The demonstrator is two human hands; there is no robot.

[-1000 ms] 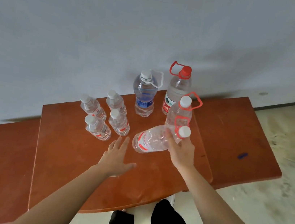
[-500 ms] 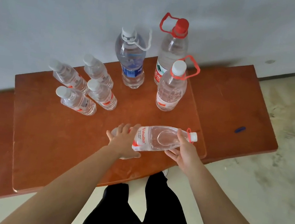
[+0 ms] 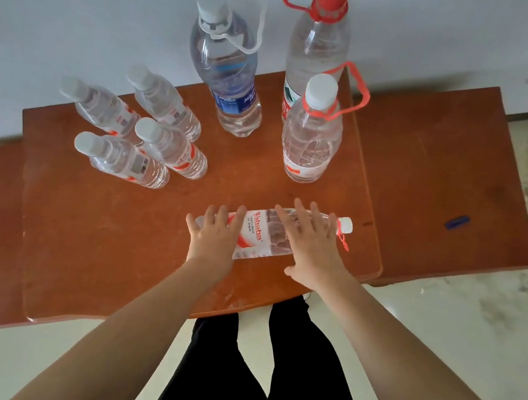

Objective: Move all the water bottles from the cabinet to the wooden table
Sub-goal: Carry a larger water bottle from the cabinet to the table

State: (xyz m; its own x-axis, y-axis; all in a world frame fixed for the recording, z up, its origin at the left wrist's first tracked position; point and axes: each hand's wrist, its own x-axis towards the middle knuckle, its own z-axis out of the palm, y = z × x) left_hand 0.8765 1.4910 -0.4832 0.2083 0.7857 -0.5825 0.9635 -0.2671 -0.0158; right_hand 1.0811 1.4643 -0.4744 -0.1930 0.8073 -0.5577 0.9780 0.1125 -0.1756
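bare plain room; grey wall (image 3: pixel 79 4), wooden table (image 3: pixel 107 245), pale floor (image 3: pixel 472 347)

My desk (image 3: pixel 97 244) is reddish-brown. The lying bottle (image 3: pixel 252 234) is clear, with a red-and-white label and white cap. The red-capped bottle (image 3: pixel 318 48) is clear too; the blue-labelled bottle (image 3: pixel 230 93) has a white cap.

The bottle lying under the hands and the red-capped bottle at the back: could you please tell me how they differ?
Pose: the lying bottle is on its side; the red-capped bottle stands upright. Cap: the lying bottle's is white, the other's red. Contact: the left hand and right hand rest flat on the lying bottle; the red-capped bottle is untouched. Both are clear, with red carry loops, on the wooden table.
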